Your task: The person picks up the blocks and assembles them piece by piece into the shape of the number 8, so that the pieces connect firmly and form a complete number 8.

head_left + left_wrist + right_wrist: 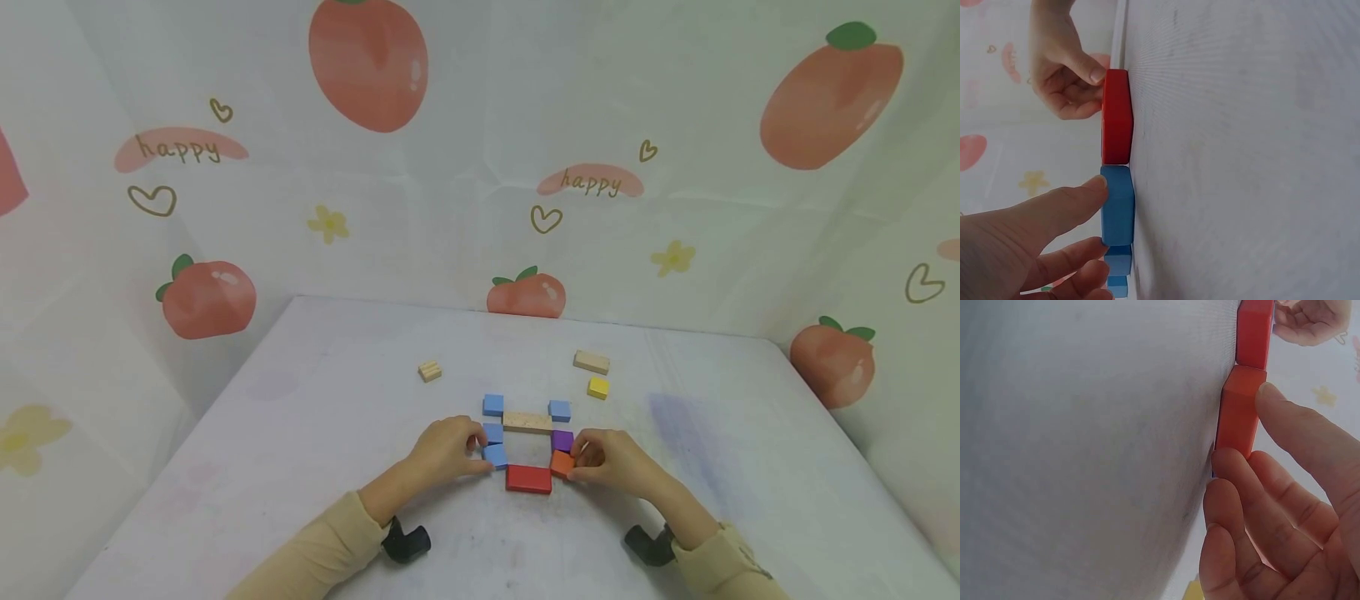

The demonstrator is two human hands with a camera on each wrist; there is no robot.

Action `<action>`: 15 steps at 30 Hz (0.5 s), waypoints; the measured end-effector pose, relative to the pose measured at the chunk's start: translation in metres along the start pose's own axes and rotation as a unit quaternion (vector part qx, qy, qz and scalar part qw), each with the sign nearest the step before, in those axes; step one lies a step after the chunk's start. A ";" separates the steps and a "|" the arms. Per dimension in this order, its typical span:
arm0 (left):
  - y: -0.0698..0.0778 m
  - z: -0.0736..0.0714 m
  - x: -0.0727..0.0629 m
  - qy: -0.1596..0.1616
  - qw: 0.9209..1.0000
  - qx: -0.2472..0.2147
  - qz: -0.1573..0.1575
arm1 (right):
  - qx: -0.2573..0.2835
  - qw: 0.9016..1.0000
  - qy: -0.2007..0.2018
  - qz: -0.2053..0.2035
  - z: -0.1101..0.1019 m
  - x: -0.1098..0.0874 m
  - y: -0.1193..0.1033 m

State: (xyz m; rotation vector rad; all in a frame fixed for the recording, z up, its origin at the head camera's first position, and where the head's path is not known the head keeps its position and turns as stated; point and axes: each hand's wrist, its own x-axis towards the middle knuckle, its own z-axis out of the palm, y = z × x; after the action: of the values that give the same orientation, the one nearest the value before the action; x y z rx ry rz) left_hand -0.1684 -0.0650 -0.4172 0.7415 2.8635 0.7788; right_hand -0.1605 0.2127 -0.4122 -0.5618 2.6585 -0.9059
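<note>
In the head view, small blocks lie in a ring on the table. My left hand has thumb and index finger at opposite ends of the nearest blue block, pinching it; the left wrist view shows this blue block against the red block. On the other side my right hand pinches an orange block, which meets the red block's other end in the right wrist view. A purple block sits just behind the orange one. A second blue block is behind the left hand's block.
A speckled wooden bar spans the ring's far side, with blue blocks at its far corners. Farther back lie a ridged wooden piece, a plain wooden block and a yellow cube. A patterned cloth hangs behind the table.
</note>
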 end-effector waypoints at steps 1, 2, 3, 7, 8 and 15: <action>0.000 0.000 0.000 0.000 1.000 0.000 0.001 | 0.000 1.000 0.000 0.000 0.000 0.000 0.000; 0.000 0.000 0.000 0.001 1.000 0.000 0.001 | 0.000 1.000 0.000 0.000 0.000 0.000 0.000; 0.000 0.001 0.000 0.001 1.000 0.000 0.001 | 0.000 1.000 0.000 0.000 0.000 0.000 0.000; -0.001 0.001 0.000 0.003 1.000 0.001 0.002 | -0.001 1.000 0.000 -0.001 -0.001 0.000 0.000; -0.001 0.001 0.000 0.003 1.000 0.002 0.002 | -0.001 1.000 0.001 -0.001 -0.001 0.000 0.000; 0.000 0.000 -0.001 0.003 1.000 0.005 0.002 | 0.000 1.000 0.001 -0.004 -0.001 -0.001 0.000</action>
State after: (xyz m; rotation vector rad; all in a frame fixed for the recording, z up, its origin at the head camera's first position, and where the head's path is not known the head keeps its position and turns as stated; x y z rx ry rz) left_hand -0.1680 -0.0653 -0.4169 0.7488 2.8748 0.7680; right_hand -0.1602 0.2134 -0.4114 -0.5729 2.6605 -0.9096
